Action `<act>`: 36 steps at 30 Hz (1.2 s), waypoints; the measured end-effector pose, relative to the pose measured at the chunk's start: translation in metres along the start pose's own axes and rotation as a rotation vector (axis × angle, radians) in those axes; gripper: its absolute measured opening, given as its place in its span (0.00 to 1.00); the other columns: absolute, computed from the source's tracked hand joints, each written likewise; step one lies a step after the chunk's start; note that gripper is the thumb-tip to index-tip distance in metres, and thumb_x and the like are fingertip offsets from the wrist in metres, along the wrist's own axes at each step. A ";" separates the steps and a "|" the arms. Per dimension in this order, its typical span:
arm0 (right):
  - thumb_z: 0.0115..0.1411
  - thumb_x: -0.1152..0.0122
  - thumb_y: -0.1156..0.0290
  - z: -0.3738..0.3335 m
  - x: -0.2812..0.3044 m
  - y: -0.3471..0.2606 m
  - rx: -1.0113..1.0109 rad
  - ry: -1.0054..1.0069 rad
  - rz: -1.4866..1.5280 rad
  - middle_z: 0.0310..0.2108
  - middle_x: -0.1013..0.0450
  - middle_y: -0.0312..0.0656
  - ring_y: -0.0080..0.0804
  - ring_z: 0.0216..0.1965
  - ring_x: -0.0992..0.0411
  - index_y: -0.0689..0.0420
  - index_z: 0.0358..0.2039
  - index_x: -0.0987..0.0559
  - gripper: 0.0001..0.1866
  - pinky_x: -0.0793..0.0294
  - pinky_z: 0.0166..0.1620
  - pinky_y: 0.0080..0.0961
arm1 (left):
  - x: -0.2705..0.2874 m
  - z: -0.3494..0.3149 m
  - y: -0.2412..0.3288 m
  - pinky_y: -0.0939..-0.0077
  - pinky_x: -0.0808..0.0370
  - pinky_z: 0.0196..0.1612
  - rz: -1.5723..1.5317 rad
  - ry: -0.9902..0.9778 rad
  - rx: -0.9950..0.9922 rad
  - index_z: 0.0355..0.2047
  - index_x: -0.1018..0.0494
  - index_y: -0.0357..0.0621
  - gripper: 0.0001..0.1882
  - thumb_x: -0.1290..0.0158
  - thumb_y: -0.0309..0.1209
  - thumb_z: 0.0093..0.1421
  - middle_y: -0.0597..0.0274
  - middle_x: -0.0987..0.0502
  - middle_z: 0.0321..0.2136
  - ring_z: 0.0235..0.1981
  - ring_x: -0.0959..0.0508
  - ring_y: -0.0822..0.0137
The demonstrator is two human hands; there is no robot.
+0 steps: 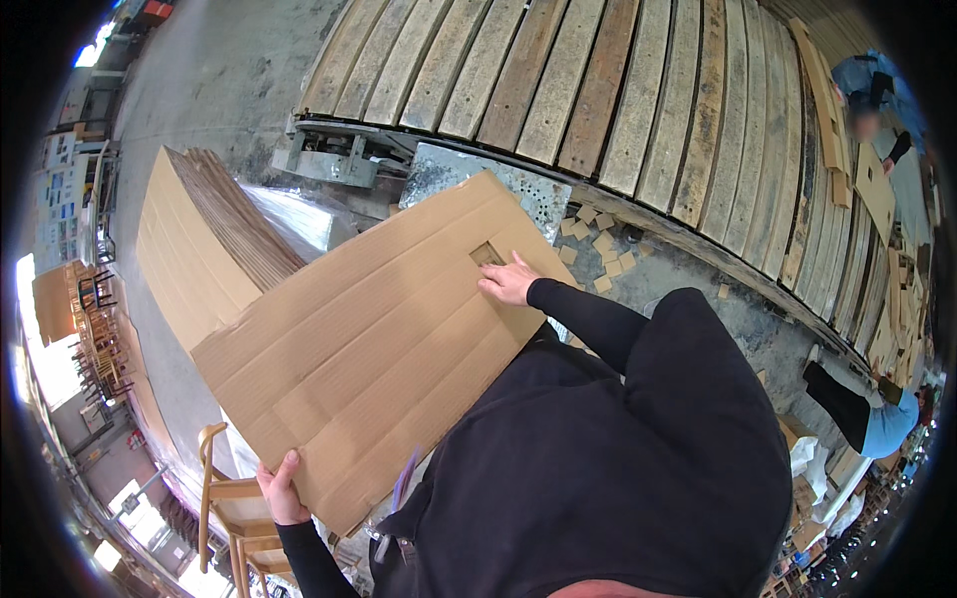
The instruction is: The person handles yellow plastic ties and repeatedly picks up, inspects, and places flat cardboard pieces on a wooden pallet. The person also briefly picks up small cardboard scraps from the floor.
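Sheet [349,364]: brown cardboard, held aslant before the dark top [608,478], running from lower left to upper right
Cutout [486,255]: 1 square, near the sheet's right end
Left hand [283,490]: pinching the sheet's lower left corner, with thumb on top and fingers mostly hidden beneath
Right hand [510,282]: laid on the sheet, fingers somewhat spread, tips at the cutout's edge; cannot tell whether reaching into it
Stack [194,254]: many cardboard layers, left of and partly behind the sheet
Chair [242,490]: wooden, just left of the left hand
Scraps [604,243]: small cardboard squares, scattered on the floor [653,269] beside the platform
Platform [598,90]: wooden slats, beyond the sheet
Person [890,424]: in light blue, far right
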State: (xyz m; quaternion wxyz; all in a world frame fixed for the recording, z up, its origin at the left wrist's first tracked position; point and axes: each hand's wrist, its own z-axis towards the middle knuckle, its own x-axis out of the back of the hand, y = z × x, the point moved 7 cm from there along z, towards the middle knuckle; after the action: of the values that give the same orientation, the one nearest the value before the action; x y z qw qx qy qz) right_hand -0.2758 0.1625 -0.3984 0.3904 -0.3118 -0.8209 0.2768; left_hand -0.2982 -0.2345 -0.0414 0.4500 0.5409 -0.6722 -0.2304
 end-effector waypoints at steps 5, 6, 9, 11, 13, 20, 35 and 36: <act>0.67 0.70 0.45 0.014 -0.013 -0.005 0.026 -0.083 -0.061 0.50 0.30 0.53 0.44 0.58 0.36 0.60 0.47 0.25 0.33 0.66 0.66 0.61 | 0.005 0.003 0.001 0.72 0.27 0.45 0.002 0.039 0.019 0.48 0.31 0.33 0.22 0.42 0.24 0.52 0.56 0.22 0.40 0.39 0.22 0.64; 0.67 0.69 0.45 0.015 -0.015 -0.004 0.026 -0.097 -0.049 0.49 0.29 0.53 0.45 0.58 0.36 0.60 0.47 0.25 0.32 0.66 0.66 0.61 | 0.006 0.006 0.001 0.73 0.27 0.45 0.016 0.033 0.025 0.48 0.31 0.33 0.22 0.43 0.24 0.52 0.56 0.22 0.39 0.39 0.22 0.64; 0.67 0.66 0.47 0.015 -0.004 -0.001 0.023 -0.031 -0.016 0.43 0.27 0.48 0.43 0.55 0.34 0.59 0.41 0.25 0.29 0.66 0.66 0.61 | 0.011 0.015 -0.001 0.73 0.27 0.44 -0.002 0.009 0.007 0.48 0.31 0.33 0.22 0.43 0.24 0.52 0.56 0.22 0.39 0.38 0.22 0.65; 0.67 0.64 0.47 0.013 0.005 -0.004 0.014 0.001 0.002 0.38 0.27 0.46 0.42 0.53 0.33 0.59 0.37 0.25 0.27 0.65 0.66 0.61 | 0.015 0.020 0.002 0.72 0.27 0.45 0.035 0.005 -0.011 0.48 0.31 0.33 0.22 0.43 0.25 0.52 0.56 0.22 0.39 0.39 0.22 0.64; 0.67 0.62 0.47 0.007 0.012 -0.007 -0.070 -0.033 0.005 0.34 0.26 0.45 0.42 0.51 0.32 0.57 0.34 0.25 0.26 0.64 0.66 0.61 | 0.019 0.022 0.009 0.72 0.27 0.45 0.020 -0.018 -0.048 0.48 0.31 0.33 0.23 0.42 0.25 0.52 0.56 0.23 0.40 0.40 0.22 0.64; 0.64 0.58 0.47 -0.056 0.137 0.004 0.025 0.515 -0.107 0.35 0.25 0.46 0.44 0.48 0.32 0.54 0.33 0.21 0.25 0.59 0.65 0.56 | -0.002 0.032 0.030 0.69 0.27 0.48 -0.216 -0.127 -0.127 0.52 0.35 0.35 0.27 0.42 0.23 0.52 0.55 0.25 0.44 0.43 0.24 0.62; 0.64 0.55 0.55 -0.080 0.009 -0.094 0.335 0.107 -0.462 0.65 0.44 0.52 0.44 0.67 0.47 0.63 0.63 0.42 0.33 0.55 0.68 0.45 | -0.302 0.081 -0.209 0.64 0.25 0.46 -0.421 -0.372 0.369 0.49 0.33 0.33 0.24 0.39 0.28 0.54 0.52 0.24 0.43 0.43 0.23 0.60; 0.64 0.55 0.54 -0.080 0.000 -0.101 0.327 0.117 -0.482 0.65 0.45 0.52 0.43 0.67 0.48 0.63 0.63 0.42 0.34 0.56 0.68 0.46 | -0.300 0.083 -0.213 0.65 0.26 0.45 -0.382 -0.357 0.383 0.48 0.33 0.32 0.25 0.38 0.29 0.53 0.52 0.23 0.42 0.41 0.23 0.60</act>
State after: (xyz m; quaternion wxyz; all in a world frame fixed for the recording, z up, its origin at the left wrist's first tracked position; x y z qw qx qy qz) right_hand -0.2402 0.1134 -0.2844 0.5366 -0.0563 -0.7919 0.2862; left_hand -0.2556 -0.0350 -0.3587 0.1636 0.6833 -0.6578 -0.2713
